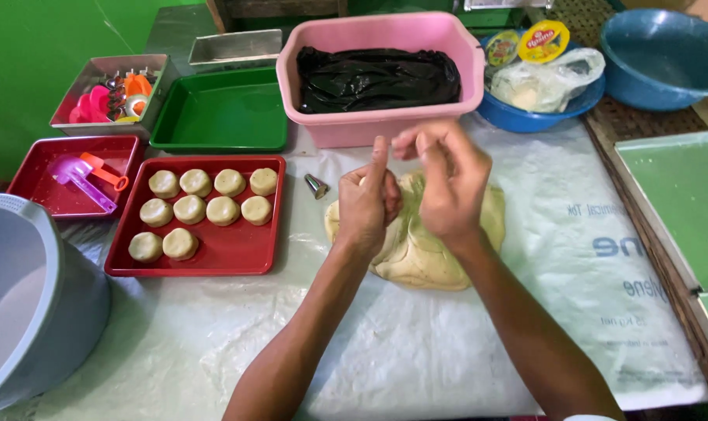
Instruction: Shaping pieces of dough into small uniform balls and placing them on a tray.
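— Pale yellow dough mass (416,253), soft and lumpy, flattened on the plastic-covered surface (385,351) just below both hands.
— Left hand (367,204)?
— Grip curled closed on a small dough piece, mostly hidden.
— Right hand (447,183)?
— Fingers bent, pinching above the mass; contents impossible to tell.
— Nearby?
— Red tray (237,253) with ten round pale dough discs (205,209), left of the mass.

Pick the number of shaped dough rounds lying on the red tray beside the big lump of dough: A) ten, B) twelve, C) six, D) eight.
A: the red tray holds ten dough rounds, four in the back row, four in the middle and two at the front left, while both hands work above the big dough lump.
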